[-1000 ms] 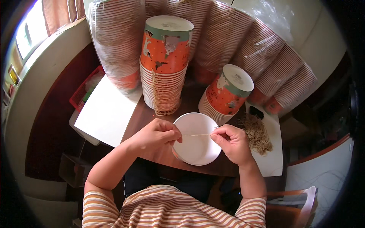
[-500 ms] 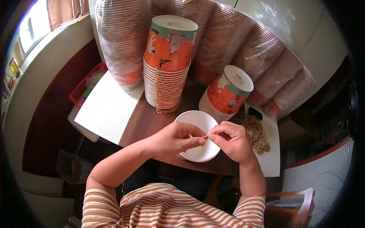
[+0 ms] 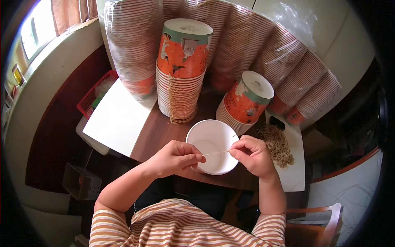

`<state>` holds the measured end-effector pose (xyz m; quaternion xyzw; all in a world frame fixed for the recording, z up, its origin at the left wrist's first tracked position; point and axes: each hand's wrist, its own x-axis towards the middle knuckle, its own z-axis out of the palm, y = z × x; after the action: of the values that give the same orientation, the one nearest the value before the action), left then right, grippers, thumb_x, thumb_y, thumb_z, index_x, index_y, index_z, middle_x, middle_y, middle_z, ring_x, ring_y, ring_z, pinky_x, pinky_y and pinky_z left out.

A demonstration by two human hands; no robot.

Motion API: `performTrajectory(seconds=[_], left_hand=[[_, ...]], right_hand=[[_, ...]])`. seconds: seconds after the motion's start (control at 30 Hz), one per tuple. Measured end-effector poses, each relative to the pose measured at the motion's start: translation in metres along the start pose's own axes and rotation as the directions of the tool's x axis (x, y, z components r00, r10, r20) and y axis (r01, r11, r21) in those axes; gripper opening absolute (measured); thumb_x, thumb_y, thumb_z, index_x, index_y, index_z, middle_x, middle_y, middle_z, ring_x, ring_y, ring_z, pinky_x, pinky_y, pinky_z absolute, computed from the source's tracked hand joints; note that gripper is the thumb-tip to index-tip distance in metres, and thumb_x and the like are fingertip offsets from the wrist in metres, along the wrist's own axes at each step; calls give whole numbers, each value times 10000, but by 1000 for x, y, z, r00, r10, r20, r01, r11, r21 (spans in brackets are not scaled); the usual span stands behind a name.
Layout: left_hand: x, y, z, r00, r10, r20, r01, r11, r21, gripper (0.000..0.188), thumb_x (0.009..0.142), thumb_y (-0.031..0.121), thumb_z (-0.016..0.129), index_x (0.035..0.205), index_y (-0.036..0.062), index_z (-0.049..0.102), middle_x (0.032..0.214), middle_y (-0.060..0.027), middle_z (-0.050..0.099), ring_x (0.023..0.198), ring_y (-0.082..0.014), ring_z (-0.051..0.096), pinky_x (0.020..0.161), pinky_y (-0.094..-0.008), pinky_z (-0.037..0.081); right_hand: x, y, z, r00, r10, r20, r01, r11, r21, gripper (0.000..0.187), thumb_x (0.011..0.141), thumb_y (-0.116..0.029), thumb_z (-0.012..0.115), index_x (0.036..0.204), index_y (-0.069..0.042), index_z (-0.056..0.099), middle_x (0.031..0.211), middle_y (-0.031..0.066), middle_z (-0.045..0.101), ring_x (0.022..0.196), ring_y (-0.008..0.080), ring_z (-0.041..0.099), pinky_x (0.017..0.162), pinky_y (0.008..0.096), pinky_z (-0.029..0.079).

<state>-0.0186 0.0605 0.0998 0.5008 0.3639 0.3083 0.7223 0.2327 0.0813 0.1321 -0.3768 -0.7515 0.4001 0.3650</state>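
While the left hand (image 3: 177, 157) pinches one part of a thin pale string (image 3: 217, 153), its fingers closed together, I see the right hand (image 3: 252, 155) nip another part between closed thumb and forefinger. The string stretches between them, above a white tub (image 3: 209, 131) standing mouth up on the brown surface (image 3: 149, 131). To its far left rises a tall upturned stack (image 3: 182, 61), strings hanging down its side; to its far right stands a shorter stack (image 3: 248, 101). Right of that lies a tangled bundle of strings (image 3: 278, 144). Plastic-wrapped stacks (image 3: 242, 41) line the far side.

Smooth paper tub (image 3: 214, 140), rough twine bundle (image 3: 277, 149), plastic wrap (image 3: 294, 22) — glossy, wood-look tabletop (image 3: 149, 138)
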Motion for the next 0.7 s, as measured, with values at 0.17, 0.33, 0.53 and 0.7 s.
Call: performTrajectory(seconds=[0.17,0.33,0.53,0.7], left_hand=[[-4,6,8,998,55,-6,-53,990,127,215,924,156,547,974,-21,659,776,-8,634,707,-52,555,612,-197,444],[0,12,17,995,99,22,-101,967,232,228,927,170,559,970,-32,654,747,1,618,691,-51,543,624,-192,447],[-3,12,13,999,52,-8,-50,980,192,220,922,170,550,966,-20,652,752,-24,629,660,-54,546,598,-200,448],[1,1,0,1000,-20,17,20,1000,-10,242,929,201,541,971,-7,656,752,-20,625,600,-41,494,546,-180,419]], right_hand=[[-3,-12,7,995,-86,46,94,977,-191,369,744,-93,691,1078,-8,560,1023,102,568,941,190,536,821,308,416],[-6,-9,37,975,-47,216,6,983,184,617,774,-67,649,1321,-9,370,1173,133,531,1084,185,533,927,311,426],[-9,-12,48,993,56,100,-57,998,7,262,843,12,611,1098,15,553,929,57,611,815,71,584,722,223,493],[-3,-7,47,982,-188,-9,182,959,-218,104,788,13,664,883,-20,636,786,41,609,633,74,543,544,212,437]])
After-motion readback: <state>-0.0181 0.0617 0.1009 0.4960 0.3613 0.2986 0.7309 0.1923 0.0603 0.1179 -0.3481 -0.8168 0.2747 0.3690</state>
